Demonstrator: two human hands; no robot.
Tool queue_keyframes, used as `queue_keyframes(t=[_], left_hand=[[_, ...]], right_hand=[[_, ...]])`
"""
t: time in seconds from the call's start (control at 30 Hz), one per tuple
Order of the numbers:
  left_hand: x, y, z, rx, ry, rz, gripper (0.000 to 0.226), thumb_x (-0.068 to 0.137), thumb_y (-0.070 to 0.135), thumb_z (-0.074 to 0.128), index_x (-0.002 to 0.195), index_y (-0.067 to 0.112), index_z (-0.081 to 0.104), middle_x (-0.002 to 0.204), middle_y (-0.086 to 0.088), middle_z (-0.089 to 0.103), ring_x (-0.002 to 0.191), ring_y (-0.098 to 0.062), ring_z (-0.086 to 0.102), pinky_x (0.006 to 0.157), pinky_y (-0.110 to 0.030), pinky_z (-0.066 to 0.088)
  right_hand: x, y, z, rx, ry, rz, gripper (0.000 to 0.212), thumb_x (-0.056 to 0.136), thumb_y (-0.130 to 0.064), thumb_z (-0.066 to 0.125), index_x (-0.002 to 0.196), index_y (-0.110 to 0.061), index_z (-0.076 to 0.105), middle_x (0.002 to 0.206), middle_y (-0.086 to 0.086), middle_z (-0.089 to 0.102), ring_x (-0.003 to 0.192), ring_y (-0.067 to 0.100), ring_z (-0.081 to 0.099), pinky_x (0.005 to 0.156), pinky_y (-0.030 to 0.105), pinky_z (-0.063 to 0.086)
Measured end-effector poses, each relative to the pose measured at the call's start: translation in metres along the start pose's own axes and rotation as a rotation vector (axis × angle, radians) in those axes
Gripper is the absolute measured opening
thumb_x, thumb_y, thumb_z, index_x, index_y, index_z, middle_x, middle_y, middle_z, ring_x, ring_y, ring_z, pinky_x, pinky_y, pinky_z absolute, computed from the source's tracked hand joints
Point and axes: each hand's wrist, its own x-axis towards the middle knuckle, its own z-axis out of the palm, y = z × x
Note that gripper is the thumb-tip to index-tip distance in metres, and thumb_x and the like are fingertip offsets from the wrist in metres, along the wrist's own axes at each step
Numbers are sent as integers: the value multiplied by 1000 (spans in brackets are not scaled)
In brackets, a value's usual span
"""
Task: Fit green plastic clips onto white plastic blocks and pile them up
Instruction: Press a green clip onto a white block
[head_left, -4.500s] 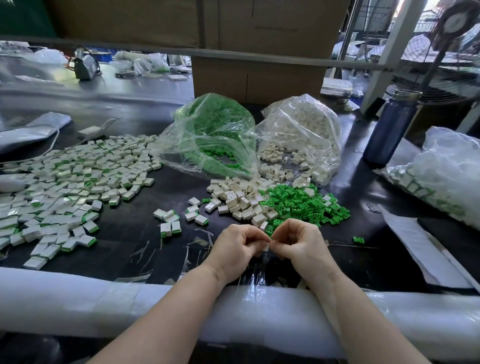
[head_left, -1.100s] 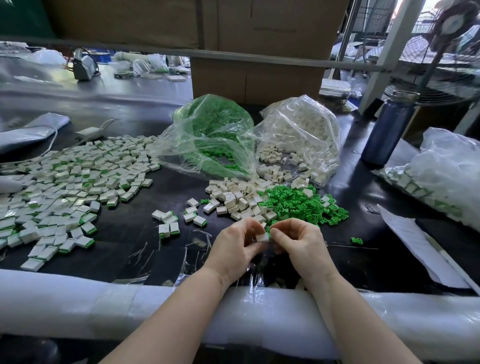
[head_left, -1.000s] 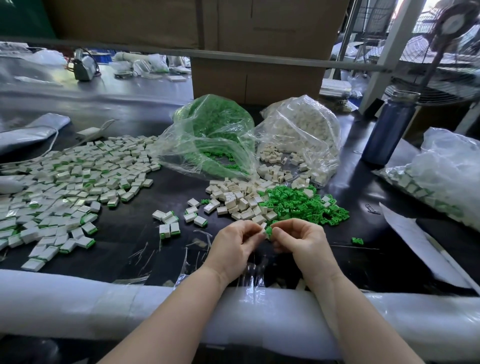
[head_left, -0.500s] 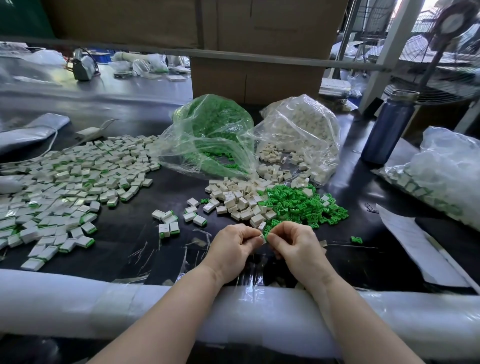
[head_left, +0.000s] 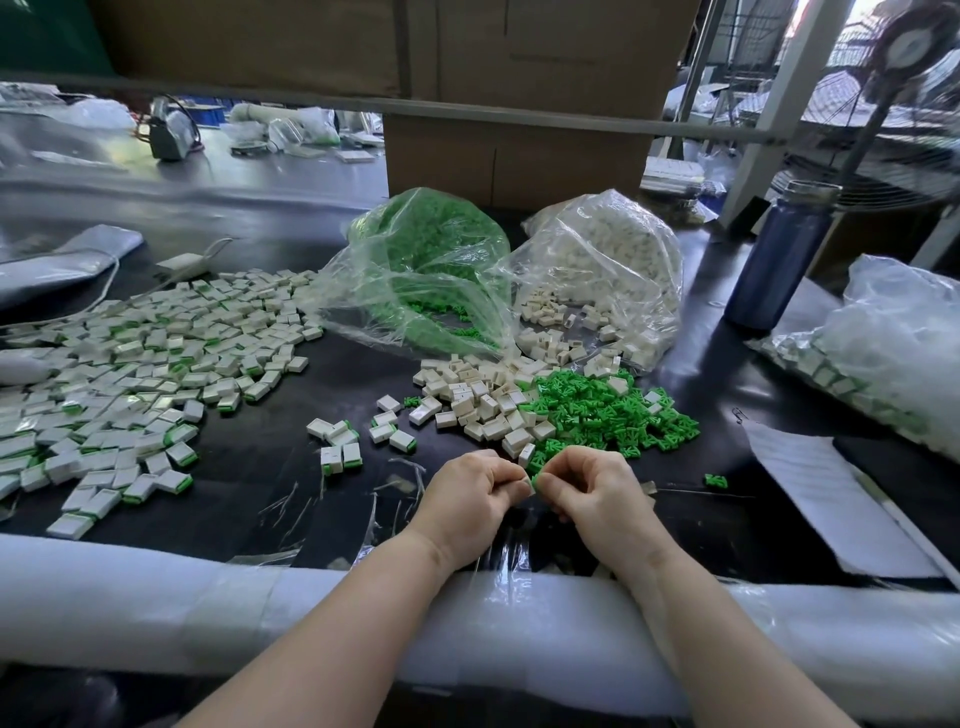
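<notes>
Block and clip (head_left: 532, 483) — pinched between left hand (head_left: 470, 501) and right hand (head_left: 589, 493), low over counter (head_left: 260, 483) | half a second earlier hands sat slightly higher; now fingertips met | likely clip being seated, piling not yet done

Two hands are seen, the left hand (head_left: 470, 496) and the right hand (head_left: 597, 493). Three clear bags are counted: one of green clips (head_left: 426, 270), one of white blocks (head_left: 608, 275), one of assembled pieces (head_left: 893, 353). One blue bottle (head_left: 779, 260) is recorded. Loose pieces are too numerous for counting.
</notes>
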Motion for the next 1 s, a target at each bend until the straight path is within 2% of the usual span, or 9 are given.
queue_keyframes(t=[0.2, 0.3, 0.4, 0.6, 0.83, 0.93, 1.0], left_hand=[[0, 1, 0, 2, -4, 34, 15, 87, 16, 63, 95, 7, 72, 71, 11, 48, 75, -13, 52, 74, -23, 41], [-1, 2, 0, 12, 1, 32, 15, 87, 17, 63, 95, 8, 72, 74, 10, 51, 77, -14, 54, 75, -24, 43], [0, 2, -1, 2, 11, 1, 15, 88, 18, 62, 96, 11, 73, 78, 8, 54, 81, -14, 55, 79, -25, 44], [-2, 3, -2, 0, -14, 37, 14, 88, 16, 62, 92, 9, 73, 73, 9, 50, 75, -14, 53, 75, -27, 43], [-3, 3, -1, 99, -32, 101, 17, 89, 20, 61, 95, 9, 72, 69, 11, 42, 73, -11, 47, 69, -20, 37], [-2, 3, 0, 51, 13, 77, 17, 89, 18, 61, 97, 8, 72, 75, 10, 49, 76, -10, 50, 70, -15, 37], [-2, 5, 1, -18, 56, 53, 16, 88, 17, 62, 97, 8, 72, 82, 2, 59, 78, -10, 55, 71, -12, 39]], right_hand=[[0, -1, 1, -1, 22, 30, 28, 83, -6, 66, 60, -20, 58, 54, -6, 53, 52, 7, 48, 56, 24, 45], [0, -1, -1, 2, 5, 25, 26, 83, -6, 66, 61, -19, 59, 56, -5, 55, 53, 7, 49, 58, 25, 46], [-1, -2, -2, 28, -15, 17, 26, 83, -6, 67, 62, -20, 60, 54, -7, 55, 51, 4, 49, 57, 23, 46], [0, -1, 0, 33, 17, 32, 29, 82, -5, 66, 59, -21, 59, 50, -7, 54, 48, 1, 48, 55, 23, 46], [-1, 0, 0, -68, -29, 3, 19, 81, -7, 68, 65, -16, 62, 57, -6, 56, 54, 4, 49, 58, 20, 43], [0, 0, 0, 24, -6, 14, 19, 81, -5, 68, 65, -13, 63, 55, -4, 57, 51, 4, 49, 55, 20, 43], [0, -1, 1, 158, 27, 38, 17, 81, -3, 67, 66, -9, 64, 55, 1, 58, 48, 5, 51, 50, 18, 44]])
